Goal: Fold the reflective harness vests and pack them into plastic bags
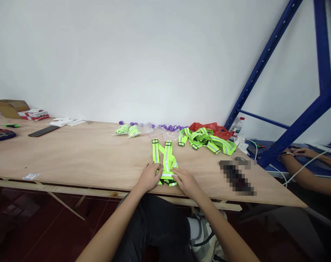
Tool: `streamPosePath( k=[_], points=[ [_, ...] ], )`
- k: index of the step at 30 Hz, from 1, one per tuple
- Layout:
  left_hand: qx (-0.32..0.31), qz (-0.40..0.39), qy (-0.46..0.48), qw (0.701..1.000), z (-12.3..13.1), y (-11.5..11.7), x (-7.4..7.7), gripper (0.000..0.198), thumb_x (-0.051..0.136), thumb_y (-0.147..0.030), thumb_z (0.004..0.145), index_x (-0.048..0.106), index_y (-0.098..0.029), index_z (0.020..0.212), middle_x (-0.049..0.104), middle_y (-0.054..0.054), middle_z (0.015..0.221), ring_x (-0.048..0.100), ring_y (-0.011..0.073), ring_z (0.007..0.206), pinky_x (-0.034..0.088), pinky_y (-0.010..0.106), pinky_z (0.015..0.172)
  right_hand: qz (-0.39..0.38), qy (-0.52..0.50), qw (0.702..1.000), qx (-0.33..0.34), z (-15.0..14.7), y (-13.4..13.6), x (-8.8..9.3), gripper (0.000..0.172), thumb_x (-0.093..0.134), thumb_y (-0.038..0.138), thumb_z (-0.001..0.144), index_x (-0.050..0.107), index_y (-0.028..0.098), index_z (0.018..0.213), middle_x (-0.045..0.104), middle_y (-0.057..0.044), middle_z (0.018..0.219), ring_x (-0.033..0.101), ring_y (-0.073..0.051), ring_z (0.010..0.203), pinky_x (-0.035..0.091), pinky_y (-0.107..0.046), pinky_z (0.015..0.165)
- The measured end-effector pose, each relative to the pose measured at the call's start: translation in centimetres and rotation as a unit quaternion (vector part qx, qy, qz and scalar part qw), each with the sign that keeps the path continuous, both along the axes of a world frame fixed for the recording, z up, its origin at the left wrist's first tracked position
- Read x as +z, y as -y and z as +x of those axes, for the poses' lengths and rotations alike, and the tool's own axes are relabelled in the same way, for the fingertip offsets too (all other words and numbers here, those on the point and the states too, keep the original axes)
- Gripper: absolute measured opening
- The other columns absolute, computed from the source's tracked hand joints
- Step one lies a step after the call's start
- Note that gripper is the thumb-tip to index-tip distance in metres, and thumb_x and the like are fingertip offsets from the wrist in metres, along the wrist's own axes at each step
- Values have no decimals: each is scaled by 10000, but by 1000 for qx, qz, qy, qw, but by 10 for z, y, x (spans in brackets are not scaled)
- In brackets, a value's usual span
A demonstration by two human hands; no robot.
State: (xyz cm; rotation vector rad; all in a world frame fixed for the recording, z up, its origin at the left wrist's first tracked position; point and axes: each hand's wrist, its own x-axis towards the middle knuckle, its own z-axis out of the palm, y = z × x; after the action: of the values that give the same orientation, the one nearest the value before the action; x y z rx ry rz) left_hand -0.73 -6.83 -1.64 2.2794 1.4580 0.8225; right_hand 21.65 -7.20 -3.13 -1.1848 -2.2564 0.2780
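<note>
A neon-yellow reflective vest lies flat on the plywood table near its front edge, its two straps pointing away from me. My left hand rests on the vest's lower left part, fingers flat and pressing the fabric. My right hand lies on the lower right part, fingers stretched toward the left hand. Both hands touch the folded bottom end of the vest.
A heap of more reflective vests and a red bag lie at the back right, beside bagged vests and purple caps. A water bottle, a blurred dark object, boxes at far left. Another person's arms at right.
</note>
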Motion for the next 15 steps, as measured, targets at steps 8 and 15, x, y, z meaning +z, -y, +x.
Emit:
streamPosePath(
  k=[8,15],
  points=[
    [-6,-16,-1,1000,0,-1,-2,270,382,-328,994,618,-212,930,711,88,1127,595,270,1149,366,438,1088,-57,41,998,1,-1,12,9,601,525,462,963,440,200,1498,559,-149,1445,528,-284,1317,415,-464,1100],
    [-14,7,-21,1000,2,4,-1,284,321,-284,1020,589,-199,1064,671,99,1160,582,263,1130,391,454,1057,-96,135,986,28,-7,21,19,887,701,590,826,330,269,1565,387,-165,1580,295,-331,1487,247,-524,1191]
  ],
)
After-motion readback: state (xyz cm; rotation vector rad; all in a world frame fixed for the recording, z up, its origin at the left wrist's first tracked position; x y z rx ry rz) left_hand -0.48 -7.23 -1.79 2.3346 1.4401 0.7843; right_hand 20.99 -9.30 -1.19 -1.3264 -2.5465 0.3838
